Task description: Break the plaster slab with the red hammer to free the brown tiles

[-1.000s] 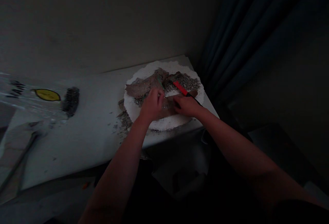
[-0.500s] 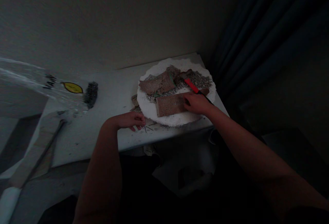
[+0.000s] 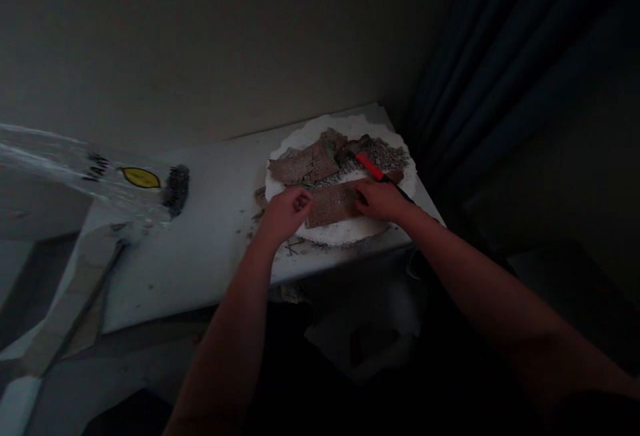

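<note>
On a white round board [image 3: 340, 235] with a ragged edge lies a brown slab [image 3: 334, 204] dotted with small holes. My left hand [image 3: 289, 213] is at the slab's left end, fingers curled in; whatever they pinch is too small or dark to make out. Over the slab's right part is my right hand [image 3: 383, 199], thumb and fingers brought together; what is between them cannot be seen. A red and black tool [image 3: 370, 166], perhaps a cutter, runs past the back of my right hand. Behind lies a second, cracked brown slab [image 3: 305, 164].
Grey pebble-like bits [image 3: 387, 156] lie at the board's back right. The white table [image 3: 200, 243] carries dark crumbs and thin sticks near the board. Clear plastic wrap [image 3: 125, 189] with a yellow label is at left. A dark curtain [image 3: 480, 69] hangs at right.
My left hand has moved up and right, from the board's lower left edge by some thin sticks to the slab's left end. My right hand has stayed over the slab.
</note>
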`<state>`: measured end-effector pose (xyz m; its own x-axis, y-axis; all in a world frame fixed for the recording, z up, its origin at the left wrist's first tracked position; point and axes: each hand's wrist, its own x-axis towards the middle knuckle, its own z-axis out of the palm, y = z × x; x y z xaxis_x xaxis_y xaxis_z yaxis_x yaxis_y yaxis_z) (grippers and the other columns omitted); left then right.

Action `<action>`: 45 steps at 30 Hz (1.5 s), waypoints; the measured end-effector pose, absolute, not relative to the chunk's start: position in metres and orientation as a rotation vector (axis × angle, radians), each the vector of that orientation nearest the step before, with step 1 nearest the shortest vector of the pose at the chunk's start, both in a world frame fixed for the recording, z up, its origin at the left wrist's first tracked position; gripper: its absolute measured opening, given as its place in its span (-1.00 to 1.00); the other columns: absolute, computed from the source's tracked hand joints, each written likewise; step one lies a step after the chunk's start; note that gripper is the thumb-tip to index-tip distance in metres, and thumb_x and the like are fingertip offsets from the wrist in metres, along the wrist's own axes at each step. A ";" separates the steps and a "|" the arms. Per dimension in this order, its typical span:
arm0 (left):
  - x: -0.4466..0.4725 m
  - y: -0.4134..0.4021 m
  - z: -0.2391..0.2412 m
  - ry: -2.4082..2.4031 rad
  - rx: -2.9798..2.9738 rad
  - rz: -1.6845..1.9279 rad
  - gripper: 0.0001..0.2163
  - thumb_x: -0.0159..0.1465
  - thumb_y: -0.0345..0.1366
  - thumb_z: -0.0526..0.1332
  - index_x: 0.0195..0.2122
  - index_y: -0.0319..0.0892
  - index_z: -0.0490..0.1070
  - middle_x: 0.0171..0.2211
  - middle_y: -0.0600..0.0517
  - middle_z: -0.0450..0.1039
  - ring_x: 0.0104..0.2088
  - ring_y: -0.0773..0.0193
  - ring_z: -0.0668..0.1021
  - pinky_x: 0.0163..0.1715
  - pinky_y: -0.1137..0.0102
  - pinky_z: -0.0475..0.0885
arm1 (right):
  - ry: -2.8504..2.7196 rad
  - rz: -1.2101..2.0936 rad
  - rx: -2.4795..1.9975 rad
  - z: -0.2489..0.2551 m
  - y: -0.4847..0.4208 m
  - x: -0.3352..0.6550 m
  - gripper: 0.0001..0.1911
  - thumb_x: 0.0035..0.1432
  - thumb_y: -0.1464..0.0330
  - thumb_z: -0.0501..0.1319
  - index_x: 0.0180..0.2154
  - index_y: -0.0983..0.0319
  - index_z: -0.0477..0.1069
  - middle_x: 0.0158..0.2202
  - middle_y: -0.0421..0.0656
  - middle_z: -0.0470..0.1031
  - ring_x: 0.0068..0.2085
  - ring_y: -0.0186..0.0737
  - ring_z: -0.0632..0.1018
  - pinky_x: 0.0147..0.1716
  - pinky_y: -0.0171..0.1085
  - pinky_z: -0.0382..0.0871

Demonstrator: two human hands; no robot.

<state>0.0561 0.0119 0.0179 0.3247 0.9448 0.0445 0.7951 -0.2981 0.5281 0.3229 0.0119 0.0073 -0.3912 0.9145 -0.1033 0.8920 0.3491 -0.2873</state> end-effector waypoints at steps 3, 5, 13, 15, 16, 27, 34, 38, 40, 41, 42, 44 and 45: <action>0.108 0.019 0.012 1.387 2.327 0.429 -0.82 0.31 -0.21 0.15 -0.21 -0.16 0.48 -0.23 -0.04 0.53 -0.25 0.21 0.54 -0.19 0.32 0.42 | -2.518 0.447 -1.679 0.006 0.012 0.324 -0.70 0.28 0.33 0.14 0.01 0.24 0.44 -0.04 0.02 0.60 -0.12 -0.06 0.58 -0.23 -0.22 0.29; 0.126 0.028 0.006 1.379 2.364 0.344 -0.86 0.28 -0.27 0.16 -0.25 -0.15 0.49 -0.21 -0.05 0.53 -0.23 0.18 0.55 -0.21 0.32 0.41 | -2.522 0.441 -1.670 0.005 0.012 0.326 -0.69 0.29 0.31 0.14 0.03 0.24 0.43 -0.02 0.03 0.59 -0.11 -0.04 0.59 -0.24 -0.22 0.29; 0.134 0.055 0.001 1.327 2.326 0.094 -0.93 0.13 -0.32 0.22 -0.37 -0.14 0.46 -0.37 0.00 0.55 -0.34 0.19 0.54 -0.35 0.34 0.35 | -2.534 0.527 -1.588 0.005 0.014 0.332 -0.65 0.30 0.30 0.12 0.08 0.23 0.39 -0.03 0.01 0.60 -0.11 -0.05 0.59 -0.25 -0.23 0.28; 0.134 0.056 0.002 1.318 2.329 0.076 -0.93 0.11 -0.32 0.22 -0.38 -0.14 0.46 -0.39 0.01 0.54 -0.36 0.20 0.53 -0.36 0.34 0.34 | -2.519 0.532 -1.587 0.005 0.014 0.331 -0.64 0.30 0.30 0.12 0.10 0.22 0.40 0.00 0.02 0.59 -0.11 -0.05 0.59 -0.25 -0.23 0.28; 0.135 0.057 0.003 1.317 2.333 0.068 -0.93 0.11 -0.31 0.22 -0.38 -0.13 0.46 -0.40 0.01 0.53 -0.37 0.20 0.52 -0.37 0.34 0.34 | -2.515 0.531 -1.591 0.005 0.014 0.331 -0.63 0.30 0.29 0.12 0.11 0.22 0.39 0.01 0.02 0.59 -0.12 -0.05 0.59 -0.24 -0.22 0.29; 0.139 0.059 0.007 1.331 2.344 -0.003 -0.94 0.11 -0.30 0.23 -0.41 -0.14 0.45 -0.41 0.00 0.54 -0.39 0.20 0.52 -0.39 0.34 0.33 | -2.528 0.534 -1.615 0.003 0.015 0.330 -0.63 0.30 0.29 0.13 0.10 0.22 0.40 0.01 0.02 0.59 -0.12 -0.07 0.59 -0.21 -0.21 0.33; 0.140 0.058 0.008 1.338 2.350 -0.029 -0.92 0.12 -0.31 0.21 -0.36 -0.13 0.47 -0.36 -0.01 0.55 -0.35 0.18 0.53 -0.37 0.34 0.33 | -2.521 0.533 -1.591 0.003 0.015 0.331 -0.63 0.31 0.28 0.13 0.11 0.23 0.38 0.01 0.02 0.58 -0.11 -0.06 0.59 -0.19 -0.20 0.34; 0.142 0.058 0.011 1.337 2.359 -0.050 -0.91 0.12 -0.30 0.22 -0.37 -0.14 0.47 -0.37 -0.02 0.55 -0.36 0.17 0.53 -0.36 0.32 0.34 | -2.517 0.541 -1.584 0.001 0.016 0.331 -0.65 0.32 0.28 0.12 0.09 0.22 0.40 0.02 0.01 0.58 -0.10 -0.08 0.58 -0.19 -0.21 0.33; 0.142 0.059 0.011 1.332 2.361 -0.071 -0.92 0.11 -0.30 0.22 -0.38 -0.14 0.47 -0.38 -0.02 0.54 -0.36 0.17 0.52 -0.37 0.32 0.33 | -2.521 0.553 -1.575 0.001 0.016 0.331 -0.65 0.32 0.28 0.12 0.09 0.22 0.39 0.02 0.01 0.58 -0.10 -0.08 0.58 -0.19 -0.21 0.32; 0.142 0.060 0.011 1.327 2.362 -0.077 -0.92 0.11 -0.30 0.22 -0.38 -0.14 0.48 -0.39 -0.02 0.54 -0.37 0.17 0.52 -0.37 0.32 0.33 | -2.522 0.556 -1.572 0.001 0.016 0.331 -0.64 0.31 0.29 0.13 0.10 0.22 0.38 0.02 0.01 0.58 -0.09 -0.08 0.58 -0.18 -0.22 0.32; 0.142 0.060 0.010 1.320 2.362 -0.080 -0.92 0.11 -0.30 0.22 -0.39 -0.13 0.48 -0.39 -0.02 0.54 -0.36 0.17 0.52 -0.37 0.32 0.33 | -2.522 0.557 -1.572 0.001 0.016 0.331 -0.63 0.31 0.29 0.13 0.11 0.22 0.38 0.03 0.01 0.58 -0.09 -0.08 0.58 -0.18 -0.22 0.32; 0.141 0.062 0.009 1.311 2.363 -0.077 -0.92 0.11 -0.30 0.22 -0.39 -0.13 0.49 -0.40 -0.03 0.53 -0.36 0.16 0.53 -0.35 0.31 0.34 | -2.520 0.549 -1.576 0.002 0.016 0.331 -0.63 0.30 0.30 0.14 0.11 0.21 0.38 0.04 0.01 0.57 -0.07 -0.09 0.58 -0.16 -0.22 0.32; 0.141 0.063 0.008 1.309 2.364 -0.075 -0.91 0.11 -0.29 0.22 -0.39 -0.13 0.50 -0.40 -0.03 0.53 -0.36 0.16 0.53 -0.35 0.31 0.34 | -2.521 0.544 -1.579 0.002 0.016 0.331 -0.63 0.31 0.29 0.14 0.11 0.21 0.38 0.03 0.01 0.57 -0.07 -0.08 0.58 -0.16 -0.22 0.33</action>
<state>0.1412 0.0626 0.0077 0.5520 0.7949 -0.2520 0.8186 -0.4589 0.3455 0.3308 0.0162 0.0024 -0.4498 0.8887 -0.0888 0.8463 0.3923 -0.3603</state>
